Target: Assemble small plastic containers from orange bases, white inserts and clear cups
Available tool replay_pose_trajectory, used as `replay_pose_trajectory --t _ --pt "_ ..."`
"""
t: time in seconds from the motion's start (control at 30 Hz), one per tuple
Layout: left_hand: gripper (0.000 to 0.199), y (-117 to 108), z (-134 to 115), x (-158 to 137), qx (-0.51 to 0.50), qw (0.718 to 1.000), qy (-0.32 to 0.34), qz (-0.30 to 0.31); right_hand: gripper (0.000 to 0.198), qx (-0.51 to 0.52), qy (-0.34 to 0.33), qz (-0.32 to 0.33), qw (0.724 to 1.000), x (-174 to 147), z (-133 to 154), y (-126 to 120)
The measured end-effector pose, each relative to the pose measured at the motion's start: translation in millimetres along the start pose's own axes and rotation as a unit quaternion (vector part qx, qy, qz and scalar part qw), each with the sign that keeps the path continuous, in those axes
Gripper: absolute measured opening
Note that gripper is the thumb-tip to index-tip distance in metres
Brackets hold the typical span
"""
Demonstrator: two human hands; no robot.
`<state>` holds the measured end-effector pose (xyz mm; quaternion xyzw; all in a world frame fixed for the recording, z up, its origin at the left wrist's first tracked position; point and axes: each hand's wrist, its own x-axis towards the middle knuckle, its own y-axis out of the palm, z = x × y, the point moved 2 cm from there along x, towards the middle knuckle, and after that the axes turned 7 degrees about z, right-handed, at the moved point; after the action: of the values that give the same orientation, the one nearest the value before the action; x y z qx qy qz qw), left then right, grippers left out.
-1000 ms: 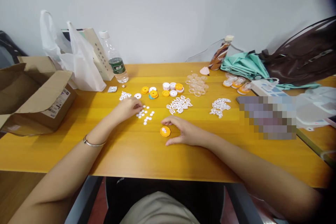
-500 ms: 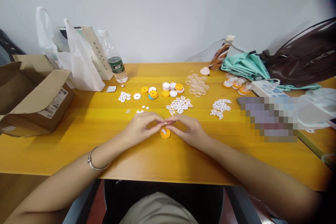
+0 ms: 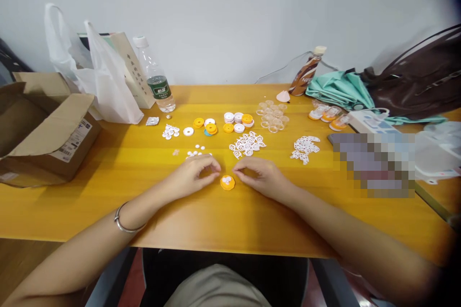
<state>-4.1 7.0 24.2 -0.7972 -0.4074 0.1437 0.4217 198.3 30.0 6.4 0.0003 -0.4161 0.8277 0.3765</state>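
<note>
A small orange round piece with several white bits in it lies on the table between my hands. Just to its left is my left hand, thumb and fingertips brought together in a pinch. My right hand mirrors it on the other side, also pinched. Anything between either hand's fingertips is too small to make out. Beyond my left fingers lie small white discs, some partly hidden by the hand. A heap of white openwork pieces is beyond my right hand.
Orange and white wheel-like discs, clear cups and more white cut-out pieces lie farther back. A cardboard box and water bottle stand at left; a blurred-out flat object and power strip are at right.
My hands have moved apart from their meeting point above the orange piece. The small white bit between their fingertips has left that spot, and more white shows in the orange piece.
</note>
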Motion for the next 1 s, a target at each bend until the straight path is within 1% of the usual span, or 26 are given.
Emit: replay_pose_trajectory --t 0.07,0.17,0.27,0.4,0.53,0.63,0.73,0.87,1.0 --pt "0.015 3 1 0 0.008 1.000 0.017 0.012 0.014 -0.001 0.003 0.015 1.000 1 -2 -1" --pt "0.023 10 1 1 0.015 0.999 0.032 0.034 0.014 -0.012 -0.007 0.059 0.998 1 -2 1" --pt "0.021 16 1 3 0.008 0.999 0.031 0.043 0.016 -0.023 -0.007 0.085 0.996 2 1 7" --pt "0.017 19 2 5 -0.003 0.999 0.021 0.046 0.016 -0.029 0.012 0.086 0.996 1 4 11" --pt "0.018 20 1 6 -0.013 0.999 0.013 0.046 0.017 -0.021 0.022 0.097 0.995 2 7 9" --pt "0.018 20 -1 6 -0.025 0.998 0.001 0.057 0.018 -0.015 0.031 0.109 0.993 2 8 8" --pt "0.020 20 -5 6 -0.023 0.997 -0.005 0.067 0.016 -0.015 0.047 0.103 0.993 2 9 9" --pt "0.029 24 -8 5 -0.008 0.999 -0.008 0.046 0.014 -0.017 0.062 0.098 0.993 1 9 12" --pt "0.022 28 -8 6 -0.016 0.999 -0.016 0.038 0.014 -0.013 0.063 0.099 0.993 1 7 11"
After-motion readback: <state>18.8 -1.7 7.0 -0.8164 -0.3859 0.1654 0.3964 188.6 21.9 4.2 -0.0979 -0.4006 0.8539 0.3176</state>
